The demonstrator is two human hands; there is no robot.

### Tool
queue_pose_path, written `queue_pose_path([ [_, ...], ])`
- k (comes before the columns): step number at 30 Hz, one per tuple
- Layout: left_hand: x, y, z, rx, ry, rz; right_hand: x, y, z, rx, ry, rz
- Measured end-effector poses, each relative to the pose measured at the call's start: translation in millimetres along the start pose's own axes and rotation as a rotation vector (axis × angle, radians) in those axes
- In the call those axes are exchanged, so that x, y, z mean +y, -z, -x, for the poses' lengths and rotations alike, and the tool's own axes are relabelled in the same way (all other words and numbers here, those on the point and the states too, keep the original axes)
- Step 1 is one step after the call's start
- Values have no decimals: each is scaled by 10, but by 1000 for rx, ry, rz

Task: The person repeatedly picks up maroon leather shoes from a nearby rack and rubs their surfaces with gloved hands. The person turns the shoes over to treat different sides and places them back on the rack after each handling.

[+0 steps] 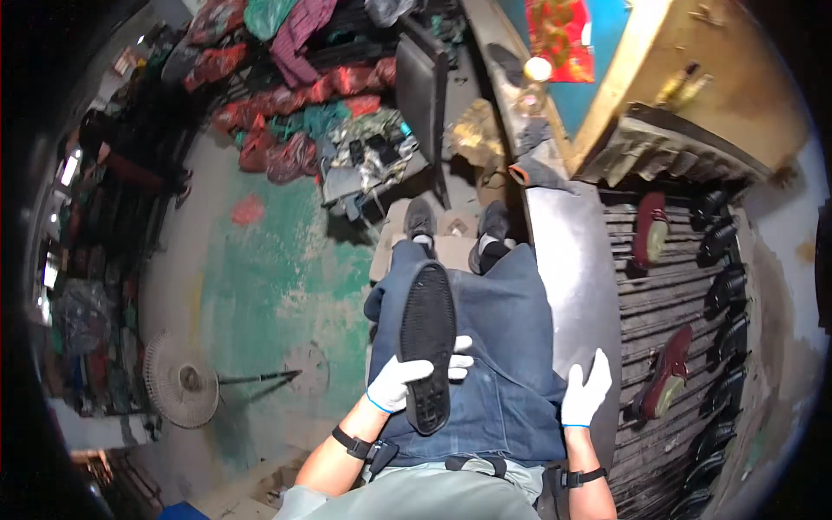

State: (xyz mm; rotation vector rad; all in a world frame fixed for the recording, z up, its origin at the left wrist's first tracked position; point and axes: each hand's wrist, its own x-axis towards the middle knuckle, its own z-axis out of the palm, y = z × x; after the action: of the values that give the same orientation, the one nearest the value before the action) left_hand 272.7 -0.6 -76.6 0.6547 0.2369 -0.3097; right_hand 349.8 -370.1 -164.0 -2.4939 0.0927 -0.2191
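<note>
A black shoe sole point(430, 308), its ribbed tread toward me, stands lengthwise above my lap. My left hand point(400, 381), in a white glove with a blue cuff edge, grips it near the heel end. The thumb lies across the near face and the fingertips show past the right edge. My right hand point(588, 390), gloved the same way, holds nothing, with thumb and fingers apart. It is over the near part of the shiny metal bench top point(568, 251), beside my right thigh. Blue denim cloth point(498, 321) covers my lap.
Right of the bench, a slatted rack point(650, 347) carries two dark red shoes point(652, 230) and a row of black shoes point(726, 290). A standing fan point(184, 377) is on the left floor. Ahead lie red bags point(303, 95) and a cluttered small table point(373, 165).
</note>
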Motion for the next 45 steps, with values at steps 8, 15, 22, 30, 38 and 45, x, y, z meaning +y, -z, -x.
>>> queue_pose_path([
  [8, -212, 146, -222, -108, 48, 170, 363, -126, -73, -89, 286, 368],
  [15, -776, 241, -351, 39, -104, -352, 1095, 32, -346, -336, 476, 511],
  [22, 163, 444, 110, -21, 294, -333, 1460, 75, -91, -325, 385, 522],
  [30, 627, 541, 439, 246, 94, 197, 119, 50, 117, -340, 430, 473],
  [38, 64, 221, 392, 315, 13, 161, 171, 243, 80, -190, 334, 107],
  [45, 114, -204, 216, 191, 216, 43, 15, 453, 275, -132, 178, 88],
])
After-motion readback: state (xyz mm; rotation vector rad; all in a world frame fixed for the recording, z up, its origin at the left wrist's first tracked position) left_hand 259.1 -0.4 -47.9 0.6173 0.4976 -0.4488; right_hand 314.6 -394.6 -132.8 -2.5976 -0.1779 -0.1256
